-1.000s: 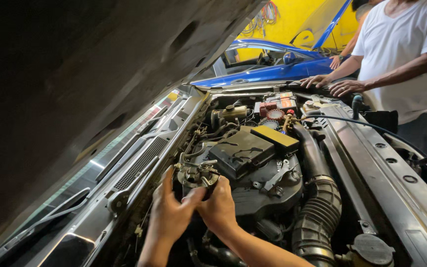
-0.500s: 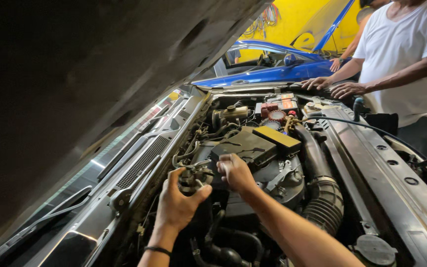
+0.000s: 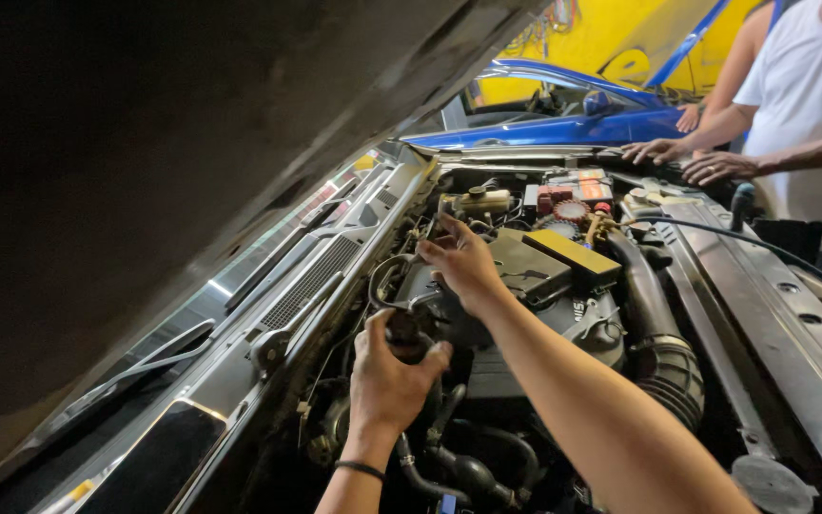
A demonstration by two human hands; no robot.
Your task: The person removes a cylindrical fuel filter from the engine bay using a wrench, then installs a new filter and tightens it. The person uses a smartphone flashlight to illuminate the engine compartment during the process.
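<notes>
I look into an open car engine bay under a raised dark hood (image 3: 145,143). My left hand (image 3: 387,376) grips a dark hose or fitting (image 3: 403,333) at the near left of the engine. My right hand (image 3: 463,262) reaches further in, fingers spread and touching thin hoses beside the black engine cover (image 3: 535,271), which carries a yellow block (image 3: 573,255). Whether my right hand holds anything is hidden by its own fingers.
A ribbed black intake hose (image 3: 668,371) curves on the right. A battery with red parts (image 3: 573,190) sits at the back. Another person in a white shirt (image 3: 811,105) rests both hands (image 3: 687,160) on the far edge. A blue car (image 3: 563,119) stands behind.
My right hand has moved deeper into the bay, away from my left hand. My left hand has stayed low on the dark fitting.
</notes>
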